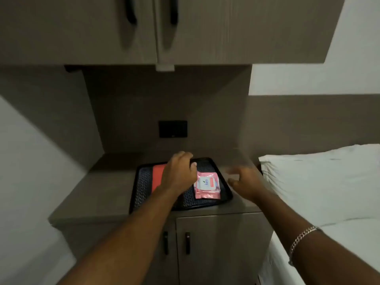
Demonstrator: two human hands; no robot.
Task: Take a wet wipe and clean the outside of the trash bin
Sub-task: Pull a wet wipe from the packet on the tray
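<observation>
A pink and white pack of wet wipes [207, 186] lies flat on a black tray [139, 194] on the cabinet top. My left hand [178, 171] hovers over the tray just left of the pack, fingers curled, holding nothing that I can see. My right hand [244, 182] is blurred, to the right of the tray's edge, fingers spread and empty. A red flat item [158, 175] lies on the tray, partly hidden under my left hand. No trash bin is in view.
The tray sits on a grey-brown cabinet top [102, 192] with two lower doors [216, 243]. Upper cabinets [185, 27] hang overhead. A dark switch plate [172, 128] is on the back panel. A bed with a white pillow [318, 177] stands at the right.
</observation>
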